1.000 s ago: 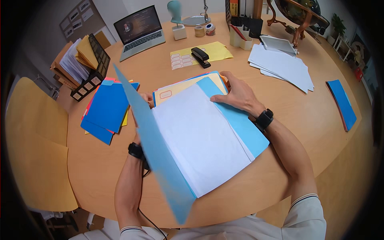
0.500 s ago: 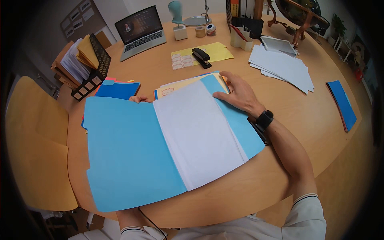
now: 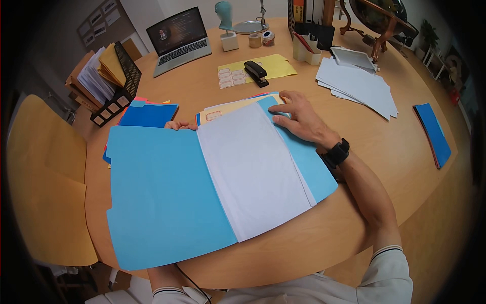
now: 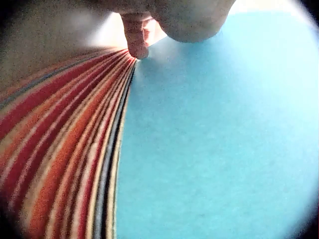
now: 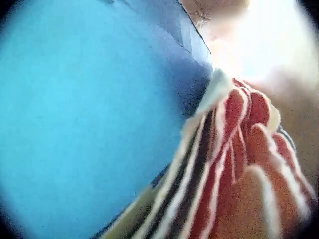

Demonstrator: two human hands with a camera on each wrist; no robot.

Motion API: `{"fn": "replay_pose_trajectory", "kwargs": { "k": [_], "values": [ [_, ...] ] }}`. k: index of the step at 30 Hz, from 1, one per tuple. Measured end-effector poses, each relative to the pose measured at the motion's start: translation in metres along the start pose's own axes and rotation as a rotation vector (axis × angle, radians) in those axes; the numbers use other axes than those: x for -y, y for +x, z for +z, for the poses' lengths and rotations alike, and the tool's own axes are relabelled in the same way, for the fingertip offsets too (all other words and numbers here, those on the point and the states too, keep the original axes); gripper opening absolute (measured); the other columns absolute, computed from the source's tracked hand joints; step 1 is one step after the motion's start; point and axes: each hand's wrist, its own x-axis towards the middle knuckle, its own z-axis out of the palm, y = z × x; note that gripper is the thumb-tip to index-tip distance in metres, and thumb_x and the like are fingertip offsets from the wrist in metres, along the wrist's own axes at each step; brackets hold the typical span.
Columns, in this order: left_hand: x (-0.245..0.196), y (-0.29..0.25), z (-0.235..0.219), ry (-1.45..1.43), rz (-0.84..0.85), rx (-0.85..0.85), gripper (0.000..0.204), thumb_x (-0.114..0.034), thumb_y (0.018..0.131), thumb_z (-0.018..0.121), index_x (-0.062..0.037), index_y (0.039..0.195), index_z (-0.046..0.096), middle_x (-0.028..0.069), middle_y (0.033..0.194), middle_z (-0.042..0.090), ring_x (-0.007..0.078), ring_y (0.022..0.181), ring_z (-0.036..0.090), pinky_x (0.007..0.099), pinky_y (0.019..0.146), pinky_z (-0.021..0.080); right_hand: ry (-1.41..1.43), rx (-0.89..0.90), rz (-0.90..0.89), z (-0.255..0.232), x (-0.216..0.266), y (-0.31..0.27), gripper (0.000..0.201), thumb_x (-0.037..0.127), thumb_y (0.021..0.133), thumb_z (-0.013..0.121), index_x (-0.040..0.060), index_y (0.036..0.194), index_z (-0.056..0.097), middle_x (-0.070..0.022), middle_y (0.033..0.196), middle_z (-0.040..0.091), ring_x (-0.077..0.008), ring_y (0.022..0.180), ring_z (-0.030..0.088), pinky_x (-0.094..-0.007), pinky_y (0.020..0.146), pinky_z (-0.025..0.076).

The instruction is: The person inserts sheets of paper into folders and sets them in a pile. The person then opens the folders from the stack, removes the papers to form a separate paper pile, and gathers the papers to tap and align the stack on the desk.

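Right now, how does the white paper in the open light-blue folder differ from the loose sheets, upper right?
The white paper lies in the light-blue folder; the loose sheets lie on the table. The white paper is nearly squared up; the loose sheets are fanned out. Both are white, no print discernible.

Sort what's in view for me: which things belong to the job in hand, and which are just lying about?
Apparently in the job: open light-blue folder, white paper inside it, multicoloured stack beneath, left hand, right hand.

Seemingly just lying about, untouched: laptop, stapler, label sheet, loose white sheets, globe.
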Motion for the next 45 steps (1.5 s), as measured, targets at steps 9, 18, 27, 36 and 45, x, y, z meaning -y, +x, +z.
{"fn": "replay_pose_trajectory", "kwargs": {
  "k": [9, 18, 27, 36, 45],
  "values": [
    [-0.001, 0.007, 0.038, 0.343, -0.064, -0.468, 0.010, -0.001, 0.096, 0.054, -0.0037, 0.102, 0.046, 0.0174, 0.102, 0.071, 0.0280, 0.086, 0.072, 0.0392, 0.070, 0.065, -0.260, 0.137, -0.029, -0.004, 0.030, -0.004, 0.089, 0.061, 0.070, 0.082, -0.0094, 0.122, 0.065, -0.0328, 0.142, 0.045, -0.0497, 0.145, 0.027, -0.0559, 0.118, 0.021],
    [-0.003, 0.008, 0.007, -0.144, -0.173, -0.177, 0.043, -0.013, 0.074, 0.050, -0.0008, 0.115, 0.054, 0.0215, 0.112, 0.070, 0.0445, 0.101, 0.070, 0.0638, 0.084, 0.059, -0.230, 0.175, -0.038, -0.010, 0.045, -0.004, 0.062, 0.049, 0.065, 0.089, -0.0043, 0.092, 0.072, -0.0270, 0.122, 0.059, -0.0450, 0.138, 0.037, -0.0504, 0.112, 0.028],
    [0.016, 0.017, -0.022, 0.021, 0.000, -0.190, 0.039, -0.012, 0.076, 0.051, 0.0009, 0.112, 0.058, 0.0237, 0.113, 0.069, 0.0456, 0.099, 0.070, 0.0634, 0.080, 0.061, -0.137, 0.240, 0.024, -0.011, 0.050, -0.007, 0.038, 0.037, 0.071, 0.088, 0.0032, 0.074, 0.072, -0.0268, 0.141, 0.053, -0.0433, 0.142, 0.037, -0.0484, 0.114, 0.031],
    [-0.011, 0.009, -0.009, -0.180, -0.193, 0.088, 0.006, -0.002, 0.093, 0.051, -0.0047, 0.098, 0.049, 0.0246, 0.104, 0.066, 0.0330, 0.098, 0.070, 0.0498, 0.077, 0.065, 0.285, 0.012, -0.020, 0.006, 0.012, 0.000, 0.026, 0.018, 0.078, 0.082, 0.0031, 0.071, 0.062, -0.0226, 0.129, 0.063, -0.0299, 0.114, 0.061, -0.0336, 0.087, 0.050],
    [0.011, 0.002, 0.004, 0.079, 0.167, -0.165, 0.013, -0.006, 0.094, 0.060, -0.0108, 0.092, 0.048, 0.0198, 0.116, 0.060, 0.0300, 0.108, 0.066, 0.0471, 0.088, 0.062, 0.559, -0.345, 0.287, 0.012, -0.015, -0.003, 0.024, 0.012, 0.090, 0.073, 0.0034, 0.076, 0.056, 0.0021, 0.066, 0.053, -0.0061, 0.062, 0.047, -0.0244, 0.057, 0.040]
  ]
}}
